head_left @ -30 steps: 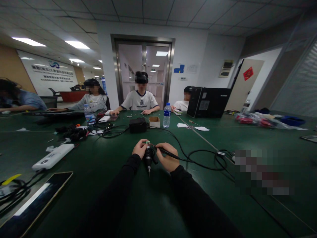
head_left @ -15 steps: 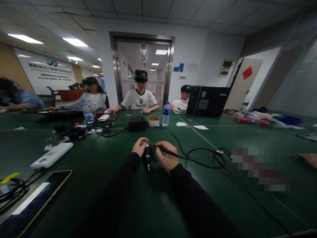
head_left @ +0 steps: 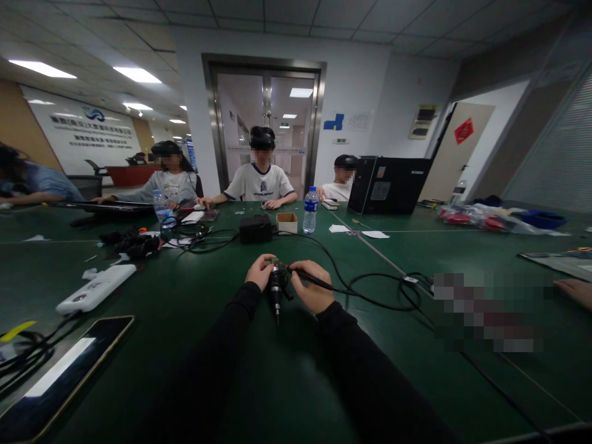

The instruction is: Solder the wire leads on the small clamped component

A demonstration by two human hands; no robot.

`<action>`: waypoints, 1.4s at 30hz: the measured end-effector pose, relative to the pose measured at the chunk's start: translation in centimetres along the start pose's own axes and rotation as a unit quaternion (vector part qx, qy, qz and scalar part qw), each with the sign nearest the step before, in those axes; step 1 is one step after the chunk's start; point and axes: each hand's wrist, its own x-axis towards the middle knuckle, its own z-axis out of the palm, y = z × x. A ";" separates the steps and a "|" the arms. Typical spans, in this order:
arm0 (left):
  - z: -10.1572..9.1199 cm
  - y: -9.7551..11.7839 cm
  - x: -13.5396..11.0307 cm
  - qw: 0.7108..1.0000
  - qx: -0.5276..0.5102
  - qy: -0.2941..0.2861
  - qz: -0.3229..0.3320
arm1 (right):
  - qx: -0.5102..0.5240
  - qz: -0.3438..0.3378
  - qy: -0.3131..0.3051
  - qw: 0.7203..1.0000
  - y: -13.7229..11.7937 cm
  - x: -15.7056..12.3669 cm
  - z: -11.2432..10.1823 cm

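My left hand (head_left: 259, 272) is closed, its thumb and index finger at the far end of a black, barrel-shaped tool (head_left: 277, 285) with a silver collar and thin metal tip pointing toward me. A small green piece (head_left: 275, 261), perhaps a circuit board, shows at those fingertips. Pinched like a pen in my right hand (head_left: 315, 287) is a slim black corded tool (head_left: 309, 277) that looks like a soldering iron. Its front end reaches toward the green piece; whether they touch I cannot tell. Its black cable (head_left: 383, 304) trails right across the green table (head_left: 287, 382).
A phone (head_left: 74, 376) and a white power strip (head_left: 97, 288) lie left. Ahead stand a black box (head_left: 256, 229), an open carton (head_left: 287, 223) and a water bottle (head_left: 310, 211). Several people sit around; another person's hand (head_left: 573, 291) rests at the right edge.
The view has shifted very slightly. My hands and both tools hold nearly the same pose. At the right edge, more of a flat item and the other person's hand shows.
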 end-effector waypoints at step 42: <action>0.2 1.1 -0.4 1.000 -0.013 -0.006 0.002 | 0.001 -0.020 -0.013 1.000 -0.1 -0.1 0.2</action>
